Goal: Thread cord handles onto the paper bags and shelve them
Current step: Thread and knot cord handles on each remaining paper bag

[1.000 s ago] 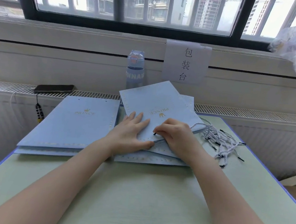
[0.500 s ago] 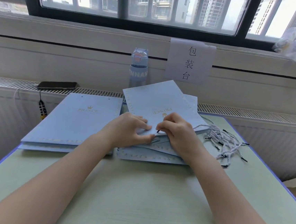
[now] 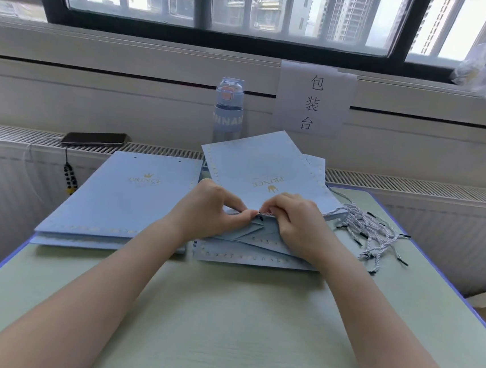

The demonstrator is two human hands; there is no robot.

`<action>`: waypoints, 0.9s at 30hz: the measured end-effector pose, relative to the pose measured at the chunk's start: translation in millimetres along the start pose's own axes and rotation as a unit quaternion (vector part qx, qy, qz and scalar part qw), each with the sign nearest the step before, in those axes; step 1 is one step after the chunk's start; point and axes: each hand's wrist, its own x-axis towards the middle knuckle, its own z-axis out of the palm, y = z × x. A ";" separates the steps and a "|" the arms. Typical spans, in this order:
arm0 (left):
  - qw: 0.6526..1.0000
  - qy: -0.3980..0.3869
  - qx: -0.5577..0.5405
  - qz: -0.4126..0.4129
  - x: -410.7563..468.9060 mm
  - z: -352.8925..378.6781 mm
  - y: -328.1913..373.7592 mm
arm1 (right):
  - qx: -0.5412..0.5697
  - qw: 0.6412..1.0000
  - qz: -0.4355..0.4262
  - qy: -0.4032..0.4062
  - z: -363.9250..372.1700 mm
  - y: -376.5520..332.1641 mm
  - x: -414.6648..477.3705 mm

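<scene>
A flat light-blue paper bag [image 3: 262,171] printed PRINCE lies askew on a pile of the same bags [image 3: 255,257] at the table's middle. My left hand [image 3: 214,209] pinches the bag's near top edge. My right hand [image 3: 297,220] pinches a white-and-grey cord [image 3: 337,211] by its black tip right at that edge, thumb to thumb with the left. The cord trails right from under the bag. A second stack of blue bags [image 3: 121,199] lies flat to the left.
A tangle of loose cords [image 3: 376,236] lies at the right of the pale green table [image 3: 228,325]. Behind the bags stand a water bottle [image 3: 229,108] and a paper sign [image 3: 313,100]. A phone [image 3: 96,138] rests on the radiator ledge.
My left hand went from lying flat on the bag to pinching its edge. Both hands lifted that edge, and the cord tip in my right hand came up to it.
</scene>
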 end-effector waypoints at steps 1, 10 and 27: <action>1.000 0.004 -0.002 -0.003 0.1 0.7 -0.1 | -0.006 1.000 0.009 -0.018 -1.9 0.2 0.5; 0.999 0.039 -0.021 0.003 3.5 4.7 -1.3 | -0.075 0.985 -0.045 0.149 -5.3 0.0 0.0; 0.990 0.111 -0.087 -0.028 1.2 17.5 1.2 | -0.075 0.981 -0.004 0.177 20.6 -1.2 -1.4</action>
